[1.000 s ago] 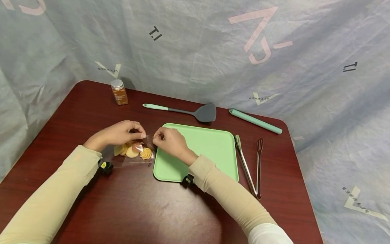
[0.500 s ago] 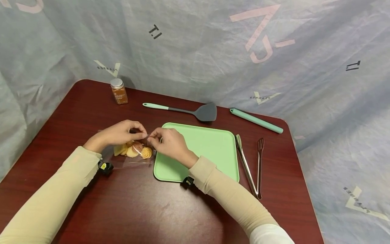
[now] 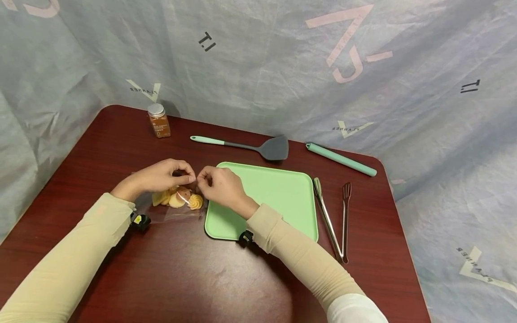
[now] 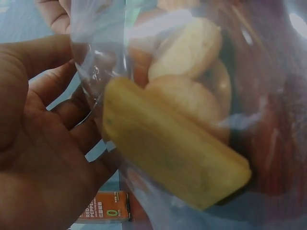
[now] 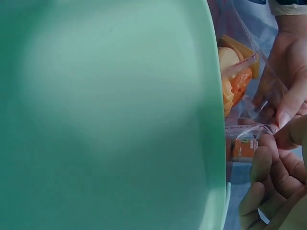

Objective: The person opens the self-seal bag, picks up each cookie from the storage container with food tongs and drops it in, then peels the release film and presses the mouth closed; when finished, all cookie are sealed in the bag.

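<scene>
Cookies and other shaped food pieces lie inside a clear plastic bag, left of the green tray. My left hand pinches the bag's upper edge between thumb and fingers. Close beside it, my right hand pinches the same edge, its forearm crossing the tray. The right wrist view shows both thumbs nearly meeting at the bag's printed strip. A thick yellow slab and rounded pale pieces show through the plastic in the left wrist view.
A spice jar with a silver lid stands at the back left. Behind the tray lie a grey turner and a green rod-shaped tool. Metal tongs lie spread to the tray's right. Cloth hangs behind the table.
My right hand has moved left from the tray's edge to meet the left fingers at the bag's edge, then shifted slightly. The left hand stays almost in place.
</scene>
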Demonstrator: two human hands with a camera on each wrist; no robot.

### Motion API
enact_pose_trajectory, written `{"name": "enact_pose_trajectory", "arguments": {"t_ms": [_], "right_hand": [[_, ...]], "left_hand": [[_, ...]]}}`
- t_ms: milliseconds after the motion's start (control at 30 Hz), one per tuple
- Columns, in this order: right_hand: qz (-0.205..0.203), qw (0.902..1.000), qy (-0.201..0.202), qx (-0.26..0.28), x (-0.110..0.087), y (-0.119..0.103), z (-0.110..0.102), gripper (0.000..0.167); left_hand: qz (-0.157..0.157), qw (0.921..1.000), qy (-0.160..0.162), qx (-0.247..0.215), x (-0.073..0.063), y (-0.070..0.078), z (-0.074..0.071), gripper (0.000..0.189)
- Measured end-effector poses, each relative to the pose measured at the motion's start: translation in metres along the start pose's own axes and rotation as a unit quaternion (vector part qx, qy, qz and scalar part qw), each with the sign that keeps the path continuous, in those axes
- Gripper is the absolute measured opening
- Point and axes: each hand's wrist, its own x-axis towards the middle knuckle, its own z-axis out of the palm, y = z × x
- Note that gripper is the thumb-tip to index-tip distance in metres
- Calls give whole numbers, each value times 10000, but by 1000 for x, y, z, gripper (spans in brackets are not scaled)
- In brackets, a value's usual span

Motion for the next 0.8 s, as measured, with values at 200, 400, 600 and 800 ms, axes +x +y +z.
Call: {"name": "enact_pose_trajectory", "arguments": {"t_ms": [200, 400, 600, 800], "right_hand": [[56, 10000, 12, -39, -5, 3, -4, 7], [-86, 9999, -74, -37, -17, 11, -9, 5], [-429, 9989, -183, -70, -41, 15, -15, 7], [-694, 9969, -369, -46, -66, 12, -22, 8]], "left_hand": [[12, 9996, 183, 206, -4, 2, -2, 16], [-128, 9992, 360, 133, -6, -1, -6, 16], [-108, 9986, 468, 225, -9, -4, -9, 16], [-163, 9973, 667, 262, -14, -5, -12, 16]]}}
